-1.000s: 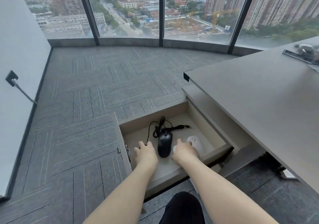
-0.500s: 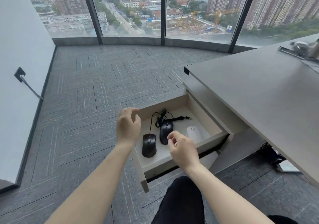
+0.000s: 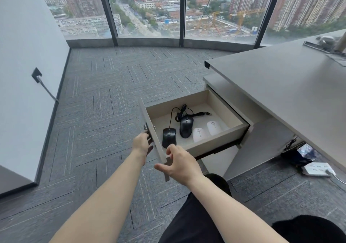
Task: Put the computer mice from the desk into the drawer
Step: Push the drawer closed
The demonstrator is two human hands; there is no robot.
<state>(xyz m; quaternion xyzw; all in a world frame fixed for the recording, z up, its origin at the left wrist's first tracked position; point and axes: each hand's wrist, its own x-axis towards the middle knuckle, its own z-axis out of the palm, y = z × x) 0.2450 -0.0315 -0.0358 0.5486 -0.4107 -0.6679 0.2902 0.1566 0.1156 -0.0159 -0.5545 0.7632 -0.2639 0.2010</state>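
Note:
The drawer (image 3: 215, 142) under the grey desk (image 3: 280, 78) stands pulled out. Inside lie two black wired mice, one (image 3: 169, 137) near the front and one (image 3: 186, 126) behind it with a coiled cable (image 3: 182, 111). Two white mice (image 3: 198, 134) (image 3: 214, 127) lie side by side to the right. My left hand (image 3: 143, 142) rests against the outer face of the drawer front (image 3: 149, 119), by its lock. My right hand (image 3: 179, 161) hovers at the near end of that front panel, fingers apart, holding nothing.
Grey carpet stretches left of the drawer toward the windows. A white wall with an outlet and cable (image 3: 36, 74) stands at left. A power strip (image 3: 316, 168) and dark cables lie on the floor under the desk. My dark-clothed legs (image 3: 196, 214) are below.
Both hands have come out of the drawer, leaving a black mouse and a white mouse inside. My left hand moved to the drawer front's outer face; my right hand drew back to its near end.

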